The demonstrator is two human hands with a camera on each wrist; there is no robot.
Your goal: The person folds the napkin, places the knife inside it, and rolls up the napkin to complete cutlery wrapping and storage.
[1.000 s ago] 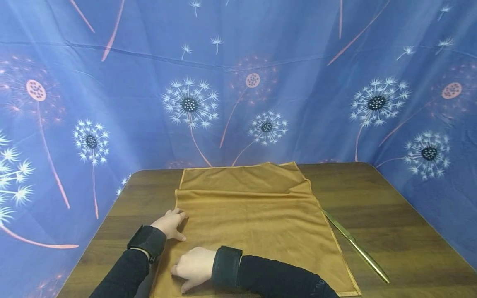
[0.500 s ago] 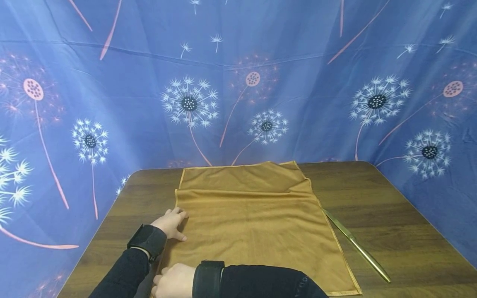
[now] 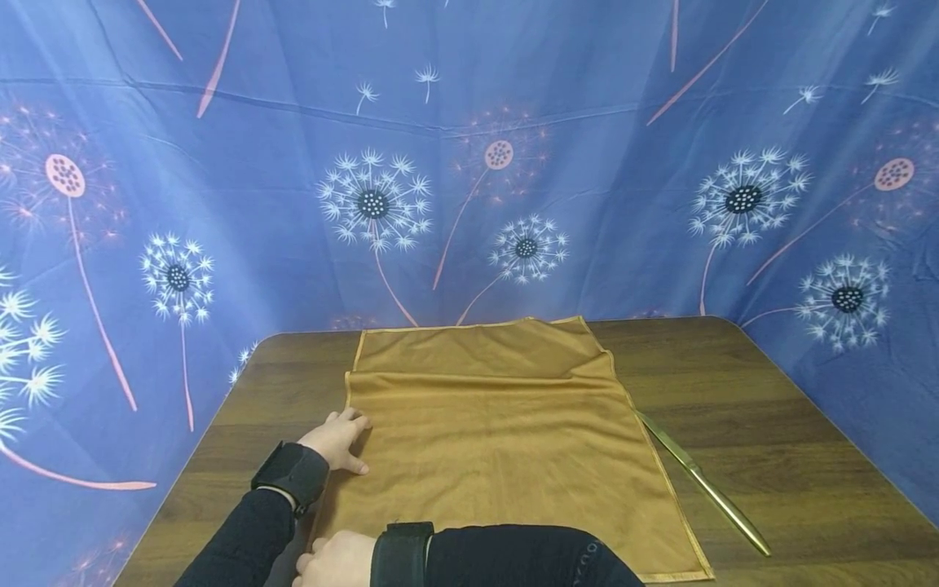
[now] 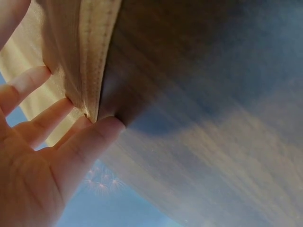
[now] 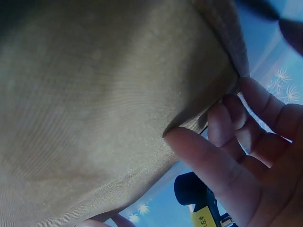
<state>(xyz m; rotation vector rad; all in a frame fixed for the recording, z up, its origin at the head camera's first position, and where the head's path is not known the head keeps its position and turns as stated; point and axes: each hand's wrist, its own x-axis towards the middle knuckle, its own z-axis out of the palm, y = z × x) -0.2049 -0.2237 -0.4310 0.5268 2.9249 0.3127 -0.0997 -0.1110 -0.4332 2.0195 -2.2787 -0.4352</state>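
A mustard-brown cloth (image 3: 499,456) with stitched edges lies spread on the table, its far part showing a crosswise fold. My left hand (image 3: 336,440) rests on its left edge with fingers spread. In the left wrist view, the fingertips of that hand (image 4: 42,156) touch the cloth (image 4: 71,52) beside its stitched hem. At the near left corner is my right hand (image 3: 339,561), partly cut off by the frame. The right wrist view has this hand (image 5: 246,175) with curled fingers gripping the edge of the cloth (image 5: 104,104), thumb against its surface.
A gold-coloured knife (image 3: 722,497) lies right of the cloth, its tip at or under the cloth's edge. The wooden table (image 3: 792,440) reaches back to a blue dandelion-patterned curtain (image 3: 616,212) hanging behind and at both sides.
My right hand has moved left and toward me, from the cloth's surface to its near left corner. The left hand stays in place.
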